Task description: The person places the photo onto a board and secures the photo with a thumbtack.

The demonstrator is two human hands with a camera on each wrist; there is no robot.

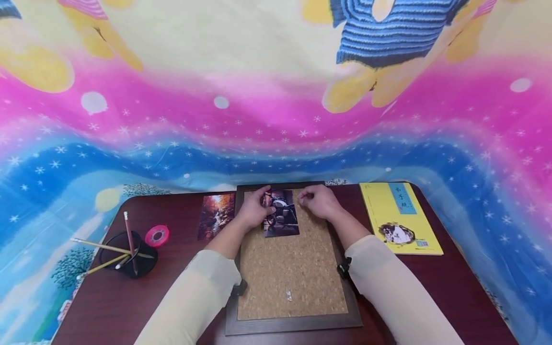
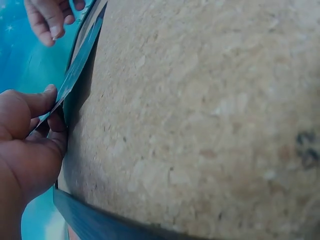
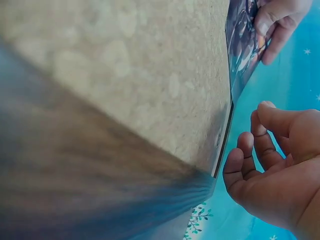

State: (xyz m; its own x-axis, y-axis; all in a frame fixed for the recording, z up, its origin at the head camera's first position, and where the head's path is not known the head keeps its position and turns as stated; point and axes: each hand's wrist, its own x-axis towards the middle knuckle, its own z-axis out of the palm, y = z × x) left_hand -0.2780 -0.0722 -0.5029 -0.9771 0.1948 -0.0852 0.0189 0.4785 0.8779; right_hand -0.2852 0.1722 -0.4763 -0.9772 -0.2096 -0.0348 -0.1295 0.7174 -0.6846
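Observation:
A photo of a motorcycle (image 1: 282,215) is held by my left hand (image 1: 254,208) at its left edge, over the upper part of a framed cork board (image 1: 293,268). In the left wrist view the photo (image 2: 80,65) tilts up off the cork, pinched between thumb and fingers. My right hand (image 1: 321,201) hovers just right of the photo, near the board's top right. Its thumb and index fingertips (image 3: 265,107) meet, the other fingers loosely bent; whether something tiny sits between them is unclear. Small clear pieces (image 1: 289,294) lie low on the cork.
An autumn stream photo (image 1: 215,215) lies left of the board. Further left are a pink tape roll (image 1: 157,235) and a black mesh cup (image 1: 144,261) with several pencils. On the right lies a yellow book (image 1: 401,220). A patterned cloth (image 1: 276,124) hangs behind the table.

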